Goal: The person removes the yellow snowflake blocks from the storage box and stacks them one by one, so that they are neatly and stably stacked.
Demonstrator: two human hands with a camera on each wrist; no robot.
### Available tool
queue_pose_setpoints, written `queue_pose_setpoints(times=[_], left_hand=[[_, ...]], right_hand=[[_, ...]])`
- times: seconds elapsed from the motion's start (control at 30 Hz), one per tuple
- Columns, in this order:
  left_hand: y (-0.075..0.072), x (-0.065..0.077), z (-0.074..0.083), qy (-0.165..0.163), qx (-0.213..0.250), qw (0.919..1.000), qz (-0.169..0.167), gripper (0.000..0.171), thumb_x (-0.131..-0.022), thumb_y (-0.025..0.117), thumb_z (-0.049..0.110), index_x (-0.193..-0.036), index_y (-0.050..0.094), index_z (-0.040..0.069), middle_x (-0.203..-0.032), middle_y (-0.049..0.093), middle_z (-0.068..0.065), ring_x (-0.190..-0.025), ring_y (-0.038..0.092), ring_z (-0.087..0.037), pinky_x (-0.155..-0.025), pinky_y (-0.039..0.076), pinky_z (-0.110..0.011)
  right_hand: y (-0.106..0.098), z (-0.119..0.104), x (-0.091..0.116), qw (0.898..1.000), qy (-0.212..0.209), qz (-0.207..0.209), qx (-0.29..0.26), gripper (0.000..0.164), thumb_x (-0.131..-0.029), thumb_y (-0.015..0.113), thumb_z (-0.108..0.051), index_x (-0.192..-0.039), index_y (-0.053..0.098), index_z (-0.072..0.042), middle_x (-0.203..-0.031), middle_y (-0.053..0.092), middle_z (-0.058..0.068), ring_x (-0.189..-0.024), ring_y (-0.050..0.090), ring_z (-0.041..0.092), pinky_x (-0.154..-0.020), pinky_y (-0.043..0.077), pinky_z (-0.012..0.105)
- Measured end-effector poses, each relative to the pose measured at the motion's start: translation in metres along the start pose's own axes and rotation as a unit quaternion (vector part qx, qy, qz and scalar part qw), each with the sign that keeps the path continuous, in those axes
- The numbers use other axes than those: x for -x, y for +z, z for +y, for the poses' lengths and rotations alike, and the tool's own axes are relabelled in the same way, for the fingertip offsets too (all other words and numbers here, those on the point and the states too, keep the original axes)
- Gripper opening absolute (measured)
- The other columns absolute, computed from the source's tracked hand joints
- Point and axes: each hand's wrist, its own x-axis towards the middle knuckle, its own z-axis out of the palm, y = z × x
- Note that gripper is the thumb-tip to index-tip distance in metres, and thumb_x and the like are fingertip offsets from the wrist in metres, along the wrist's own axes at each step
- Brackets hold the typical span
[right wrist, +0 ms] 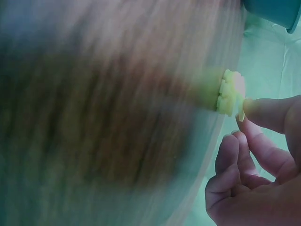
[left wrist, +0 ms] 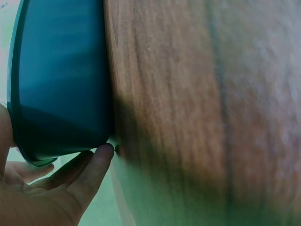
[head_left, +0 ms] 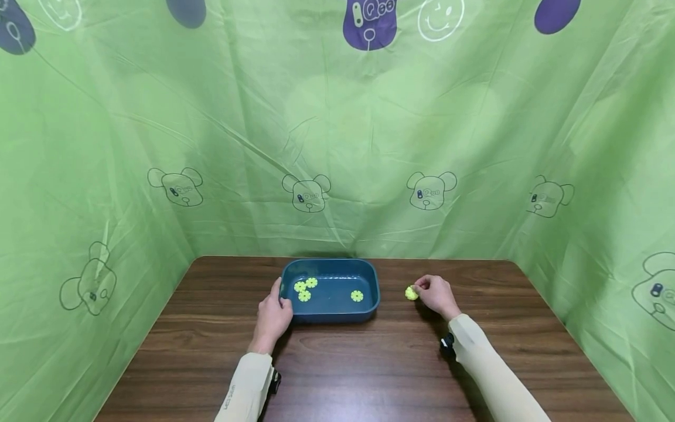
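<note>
A dark blue plastic tub (head_left: pixel 333 293) stands toward the table's far edge. My left hand (head_left: pixel 272 319) holds its left end, with the thumb by the rim and the fingers along the outer wall (left wrist: pixel 61 80). To the tub's right, my right hand (head_left: pixel 436 295) pinches a yellow-green flower-shaped disc (right wrist: pixel 241 111) between thumb and forefinger. That disc tilts against a small stack of similar discs (right wrist: pixel 226 92), and the other fingers are curled below. Inside the tub, several such discs (head_left: pixel 304 296) lie at the left and a single disc (head_left: pixel 357 296) at the right.
The brown wood-grain table (head_left: pixel 348 363) extends in front of the tub and to both sides. A green printed curtain (head_left: pixel 364 140) hangs behind the table and along its left and right sides.
</note>
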Motion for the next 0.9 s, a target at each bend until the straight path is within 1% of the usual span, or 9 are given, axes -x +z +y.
queue_pose_setpoints(times=[0.1, 0.17, 0.23, 0.33, 0.43, 0.57, 0.73, 0.9], left_hand=[[0.0008, -0.0002, 0.0002, -0.001, 0.002, 1.0, -0.003, 0.063, -0.097, 0.048, 0.014, -0.158, 0.034, 0.007, -0.141, 0.054, -0.034, -0.128, 0.055, -0.047, -0.105, 0.045, -0.06], [0.0009, -0.0001, 0.0004, -0.001, 0.003, 1.0, -0.003, 0.063, -0.097, 0.048, 0.014, -0.158, 0.034, 0.007, -0.142, 0.053, -0.033, -0.129, 0.055, -0.047, -0.106, 0.045, -0.06], [0.0008, 0.0006, 0.0006, 0.0, 0.004, 1.0, -0.002, 0.063, -0.097, 0.047, 0.014, -0.158, 0.033, 0.007, -0.142, 0.053, -0.034, -0.129, 0.055, -0.047, -0.106, 0.045, -0.06], [0.0001, 0.0019, 0.0014, -0.001, 0.006, 1.0, -0.003, 0.063, -0.097, 0.047, 0.014, -0.158, 0.033, 0.007, -0.142, 0.053, -0.034, -0.129, 0.054, -0.047, -0.106, 0.044, -0.06], [-0.0006, 0.0027, 0.0022, -0.002, 0.008, 1.0, -0.005, 0.062, -0.098, 0.046, 0.014, -0.158, 0.032, 0.006, -0.144, 0.051, -0.033, -0.131, 0.053, -0.047, -0.107, 0.043, -0.06], [-0.0017, 0.0025, 0.0024, -0.001, 0.007, 1.0, -0.003, 0.062, -0.098, 0.045, 0.014, -0.158, 0.033, 0.006, -0.145, 0.051, -0.033, -0.132, 0.052, -0.048, -0.107, 0.043, -0.061], [-0.001, 0.0026, 0.0019, -0.001, 0.006, 1.0, 0.001, 0.062, -0.098, 0.046, 0.015, -0.158, 0.034, 0.006, -0.143, 0.052, -0.034, -0.132, 0.052, -0.048, -0.108, 0.043, -0.06], [0.0007, 0.0019, 0.001, 0.003, 0.007, 1.0, 0.002, 0.062, -0.097, 0.046, 0.015, -0.158, 0.034, 0.006, -0.144, 0.051, -0.034, -0.132, 0.052, -0.048, -0.108, 0.043, -0.06]], right_hand=[[-0.0002, 0.0014, 0.0012, 1.0, 0.002, -0.005, 0.0, 0.014, -0.092, 0.071, -0.017, -0.093, 0.074, -0.003, -0.085, 0.071, 0.008, -0.082, 0.063, 0.022, -0.076, 0.049, 0.036], [-0.0006, 0.002, 0.0016, 1.0, -0.002, -0.015, -0.001, 0.019, -0.092, 0.071, -0.02, -0.098, 0.074, -0.002, -0.089, 0.071, 0.009, -0.084, 0.063, 0.023, -0.078, 0.05, 0.039], [-0.0005, 0.003, 0.0014, 1.0, -0.008, -0.029, 0.003, 0.027, -0.092, 0.072, -0.024, -0.106, 0.073, -0.001, -0.093, 0.071, 0.012, -0.086, 0.065, 0.025, -0.081, 0.051, 0.042], [0.0011, 0.0048, 0.0009, 0.998, -0.019, -0.053, 0.021, 0.043, -0.088, 0.076, -0.03, -0.116, 0.07, 0.001, -0.101, 0.07, 0.015, -0.093, 0.066, 0.029, -0.086, 0.052, 0.047], [0.0028, 0.0048, 0.0016, 0.997, -0.024, -0.066, 0.043, 0.052, -0.083, 0.08, -0.03, -0.121, 0.067, 0.003, -0.105, 0.068, 0.017, -0.098, 0.064, 0.031, -0.087, 0.051, 0.05], [0.0047, 0.0016, 0.003, 0.996, -0.027, -0.065, 0.058, 0.053, -0.082, 0.081, -0.027, -0.123, 0.066, 0.003, -0.104, 0.068, 0.017, -0.098, 0.064, 0.032, -0.086, 0.051, 0.05], [0.0047, -0.001, 0.0038, 0.996, -0.034, -0.059, 0.064, 0.051, -0.081, 0.08, -0.025, -0.123, 0.066, 0.002, -0.099, 0.068, 0.015, -0.093, 0.064, 0.03, -0.083, 0.052, 0.049], [0.0058, 0.0005, 0.0026, 0.996, -0.039, -0.052, 0.066, 0.051, -0.081, 0.08, -0.024, -0.123, 0.067, 0.002, -0.099, 0.07, 0.014, -0.095, 0.065, 0.031, -0.084, 0.052, 0.05]])
